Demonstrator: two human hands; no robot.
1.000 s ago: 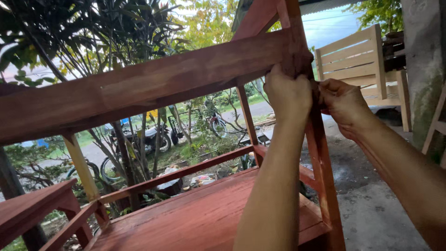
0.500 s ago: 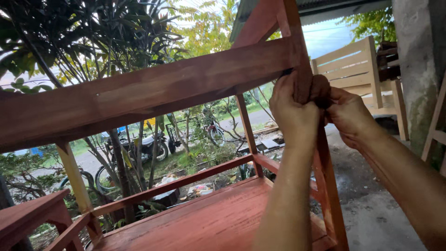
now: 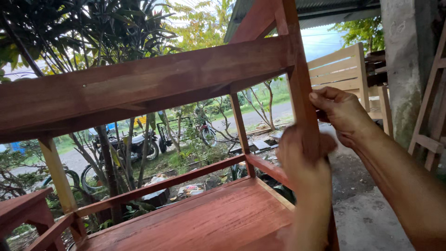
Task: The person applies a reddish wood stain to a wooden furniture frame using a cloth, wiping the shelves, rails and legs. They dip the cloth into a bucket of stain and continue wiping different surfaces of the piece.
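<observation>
One red-stained wooden shelf unit (image 3: 186, 218) fills the frame, with two shelves visible, one upright post (image 3: 302, 93) at centre right and two hands. The left hand (image 3: 304, 160) wraps closed around the post from the front. The right hand (image 3: 341, 114), just above and behind, curls its fingers (image 3: 320, 100) against the post's right edge.

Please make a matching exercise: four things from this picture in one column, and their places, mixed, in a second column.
1. left hand
2. right hand
3. shelf board
4. pale chair

a. behind the post, far right
b. low, between the rails
c. front of the post
d. right side of the post

Pairs: 1-c, 2-d, 3-b, 4-a
</observation>
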